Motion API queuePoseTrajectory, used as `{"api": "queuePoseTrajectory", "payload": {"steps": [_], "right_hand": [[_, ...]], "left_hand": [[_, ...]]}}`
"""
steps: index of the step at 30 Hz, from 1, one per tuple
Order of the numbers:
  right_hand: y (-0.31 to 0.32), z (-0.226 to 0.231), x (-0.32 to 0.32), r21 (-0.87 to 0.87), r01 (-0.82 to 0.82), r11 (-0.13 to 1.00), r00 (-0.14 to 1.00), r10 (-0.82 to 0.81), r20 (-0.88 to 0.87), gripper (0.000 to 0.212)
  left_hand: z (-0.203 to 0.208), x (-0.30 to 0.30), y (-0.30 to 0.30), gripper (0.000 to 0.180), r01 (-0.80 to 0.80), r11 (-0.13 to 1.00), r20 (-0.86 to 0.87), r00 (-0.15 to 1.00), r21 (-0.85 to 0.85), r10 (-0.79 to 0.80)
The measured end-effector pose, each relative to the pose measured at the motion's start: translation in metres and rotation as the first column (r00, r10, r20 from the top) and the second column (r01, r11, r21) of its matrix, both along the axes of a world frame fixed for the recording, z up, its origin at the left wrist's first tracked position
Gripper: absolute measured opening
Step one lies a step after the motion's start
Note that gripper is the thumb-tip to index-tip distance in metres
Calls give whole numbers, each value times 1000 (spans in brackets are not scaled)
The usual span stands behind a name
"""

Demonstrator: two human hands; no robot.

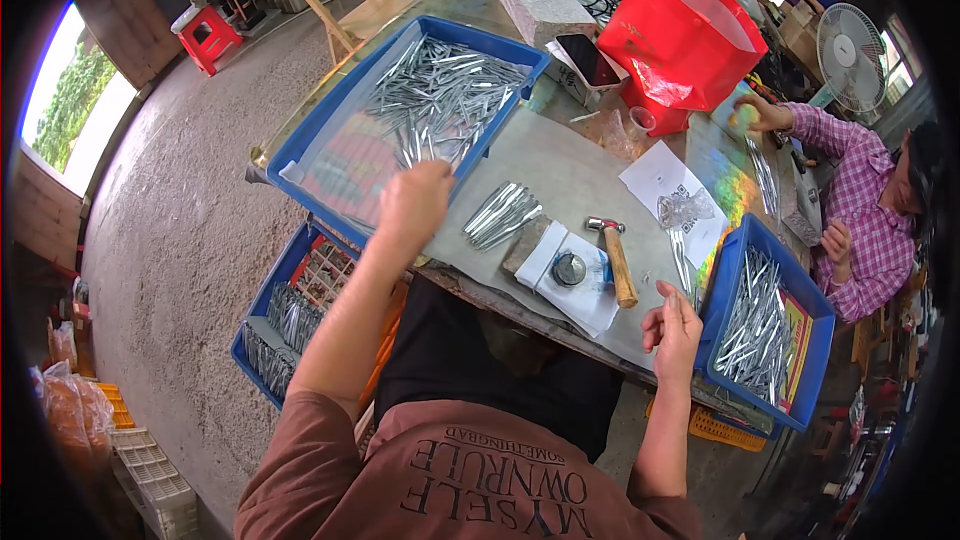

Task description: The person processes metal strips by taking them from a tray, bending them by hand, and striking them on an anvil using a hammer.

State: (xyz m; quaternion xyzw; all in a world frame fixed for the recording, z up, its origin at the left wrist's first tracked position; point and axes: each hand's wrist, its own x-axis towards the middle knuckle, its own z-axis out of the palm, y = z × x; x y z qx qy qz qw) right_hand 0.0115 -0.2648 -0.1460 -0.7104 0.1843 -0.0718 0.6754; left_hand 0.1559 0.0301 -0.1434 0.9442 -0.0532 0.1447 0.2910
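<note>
My left hand (412, 202) is closed at the near edge of a pile of slim silver metal strips (440, 80) in a big blue tray (290, 155). Strip ends show just beyond its fingers, and its back hides the grip. Holding nothing, my right hand (672, 332) is raised over the table's near edge, fingers apart. Between the hands lie a neat bunch of strips (500, 215), a small dark round block (570, 269) on a white cloth pad (560, 290), and a hammer (620, 265) with a wooden handle.
A second blue tray (712, 365) with strips stands right of my right hand. Behind are a red bag (680, 30), a phone (588, 58) and a printed sheet (650, 175). A co-worker in a checked shirt (860, 200) sits at the right. Below left is a blue crate (240, 350).
</note>
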Motion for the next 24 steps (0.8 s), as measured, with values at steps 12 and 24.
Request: {"api": "queuePoseTrajectory", "payload": {"steps": [12, 24], "right_hand": [[9, -7, -8, 33, -7, 999, 998, 4, 65, 33], [13, -9, -19, 82, -9, 997, 998, 4, 69, 32]], "left_hand": [[-35, 65, 49, 39, -75, 964, -539, 817, 255, 206], [-63, 66, 65, 17, -33, 987, -379, 921, 157, 91]]}}
